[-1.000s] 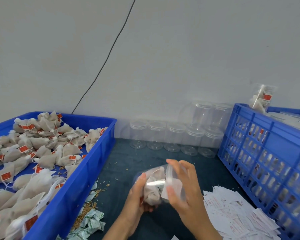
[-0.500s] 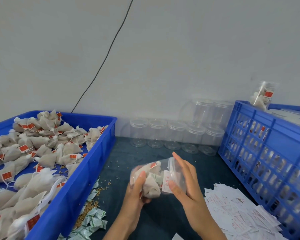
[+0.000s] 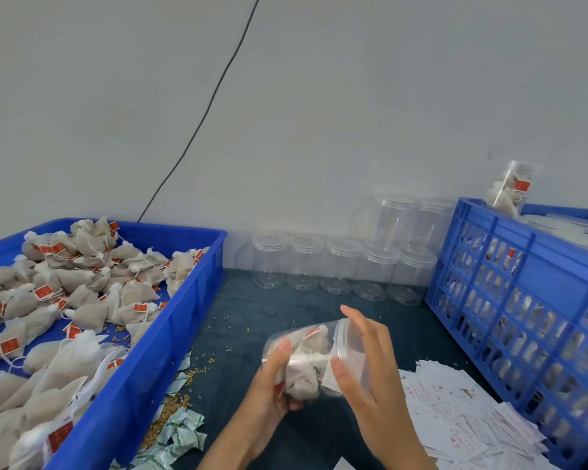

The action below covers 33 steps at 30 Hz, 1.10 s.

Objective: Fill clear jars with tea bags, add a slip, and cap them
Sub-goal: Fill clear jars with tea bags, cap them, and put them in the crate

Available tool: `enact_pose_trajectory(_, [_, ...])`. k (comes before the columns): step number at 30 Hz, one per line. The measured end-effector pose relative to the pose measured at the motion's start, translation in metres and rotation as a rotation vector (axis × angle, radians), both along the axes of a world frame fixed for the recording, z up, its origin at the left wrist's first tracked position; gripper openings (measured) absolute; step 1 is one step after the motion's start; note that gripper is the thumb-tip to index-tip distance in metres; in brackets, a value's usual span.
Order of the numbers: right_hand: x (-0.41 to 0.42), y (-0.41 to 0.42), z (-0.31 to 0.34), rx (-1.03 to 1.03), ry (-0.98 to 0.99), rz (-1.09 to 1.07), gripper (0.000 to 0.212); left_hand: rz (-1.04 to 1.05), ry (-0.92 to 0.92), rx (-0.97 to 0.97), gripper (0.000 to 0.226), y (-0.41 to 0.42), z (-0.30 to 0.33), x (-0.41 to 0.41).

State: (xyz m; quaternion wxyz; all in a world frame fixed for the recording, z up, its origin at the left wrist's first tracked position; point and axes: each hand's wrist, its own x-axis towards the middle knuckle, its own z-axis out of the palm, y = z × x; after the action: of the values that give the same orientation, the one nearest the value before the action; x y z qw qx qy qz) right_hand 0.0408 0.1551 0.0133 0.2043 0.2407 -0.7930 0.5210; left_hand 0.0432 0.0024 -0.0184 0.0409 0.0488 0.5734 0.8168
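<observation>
**Capping a filled jar**

The jar is held on its side above the dark table, at about 6 o'clock in the view, mouth toward 3 o'clock. The left hand grips its base end, thumb laid over the wall and fingers curled underneath. The right hand covers the mouth end, palm and thumb on the clear lid, fingers fairly straight and loosely wrapped. I cannot tell whether the lid is fully seated.

Inside the jar are several tea bags and a white slip at the mouth end, so filling and the slip look done for this one; I judge the cap is the step in hand.

What is done: at 2 o'clock a filled jar stands on the rim of the crate, and more seem to show through the crate's slots.

What is left: a row of empty jars stands along the wall at 12 to 1 o'clock, with two stacked on top. The bin at 9 o'clock holds a big heap of loose bags, and loose slips lie at 4 o'clock. Small green-printed sachets lie at 7 o'clock beside spilled grain. Plenty remains.
</observation>
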Motion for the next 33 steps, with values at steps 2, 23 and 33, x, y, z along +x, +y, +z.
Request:
enact_pose_trajectory(2, [-0.003,-0.003,-0.001,-0.009,-0.017,-0.031,0.053,0.034,-0.011,0.021,0.062,0.002,0.001,-0.001])
enact_pose_trajectory(23, [-0.018,0.002,0.019,0.010,-0.293,0.048,0.051,0.072,-0.114,0.046,0.063,0.004,0.010,0.004])
enact_pose_trajectory(33, [-0.018,0.029,0.084,-0.302,-0.472,0.064,0.109,-0.180,-0.089,0.396,0.059,0.028,0.044,-0.007])
